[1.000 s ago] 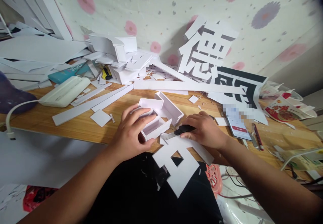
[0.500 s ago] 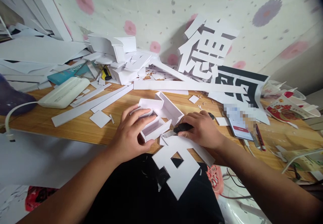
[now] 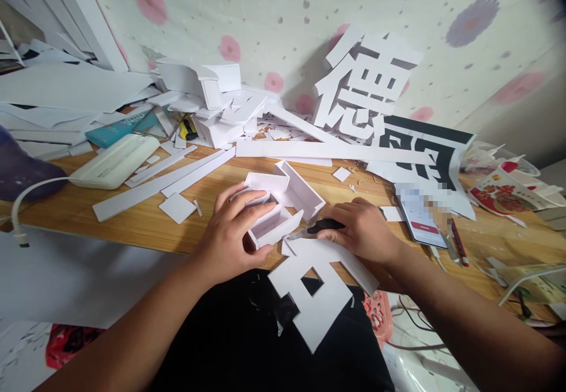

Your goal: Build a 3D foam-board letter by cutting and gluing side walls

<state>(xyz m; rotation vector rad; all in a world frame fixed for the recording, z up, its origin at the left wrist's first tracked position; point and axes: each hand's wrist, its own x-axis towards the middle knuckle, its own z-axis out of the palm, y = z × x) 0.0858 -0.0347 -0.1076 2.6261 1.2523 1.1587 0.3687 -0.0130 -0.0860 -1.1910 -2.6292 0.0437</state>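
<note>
A white foam-board letter (image 3: 305, 188) with upright side walls lies at the table's front edge. My left hand (image 3: 234, 224) grips its left part, thumb at the near wall and fingers over the top. In my right hand (image 3: 365, 227) is a black-handled utility knife (image 3: 326, 225), its blade pointing left, close to the letter's near corner. Below the blade, a flat cut-out part (image 3: 325, 306) with a square hole reaches over the table edge above my lap. Whether the blade touches the board I cannot tell.
A phone (image 3: 420, 215) lies to the right, by a red pencil (image 3: 460, 243). Behind stand a finished white character (image 3: 367, 85) and a dark printed sheet (image 3: 451, 135). A white power bank (image 3: 115, 162), long strips (image 3: 163, 188) and piled offcuts (image 3: 221, 127) are at the left and back.
My right hand and the knife have shifted very slightly right, and the blade's angle has changed a little. My left hand keeps its hold on the letter.
</note>
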